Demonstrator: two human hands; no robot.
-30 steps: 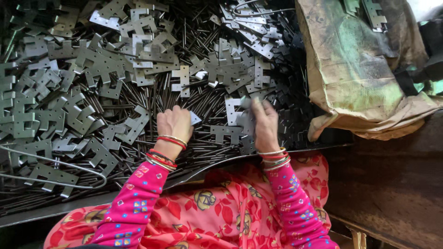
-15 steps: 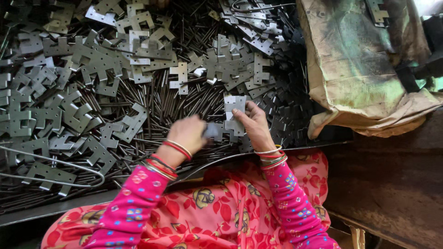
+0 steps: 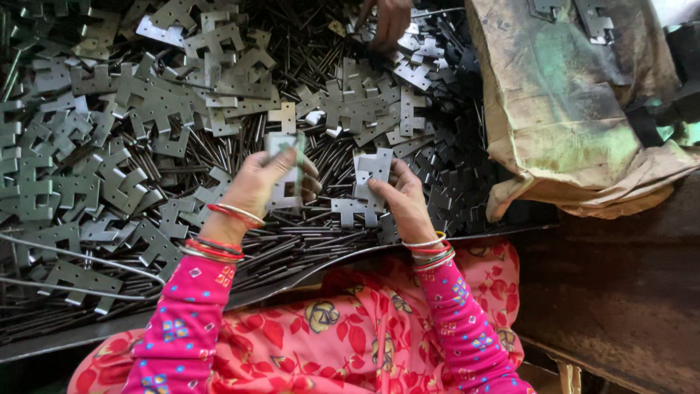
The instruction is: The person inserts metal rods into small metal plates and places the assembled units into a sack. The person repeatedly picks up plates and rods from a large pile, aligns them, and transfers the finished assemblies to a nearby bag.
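The left hand (image 3: pixel 266 182), which lay flat on the pile a second ago, has lifted and now holds a flat metal plate (image 3: pixel 286 169) upright. The right hand (image 3: pixel 399 201) has taken hold of a notched plate (image 3: pixel 373 169). Another person's hand (image 3: pixel 389 20) has come in at the upper middle of the frame.

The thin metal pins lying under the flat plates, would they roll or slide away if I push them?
Probably. The thin metal pins look round and smooth, so they would likely roll sideways and slip. Lying loose in a dense heap, they may shift together. They look stiff, unlike the sagging sack. The left hand holds a flat plate.
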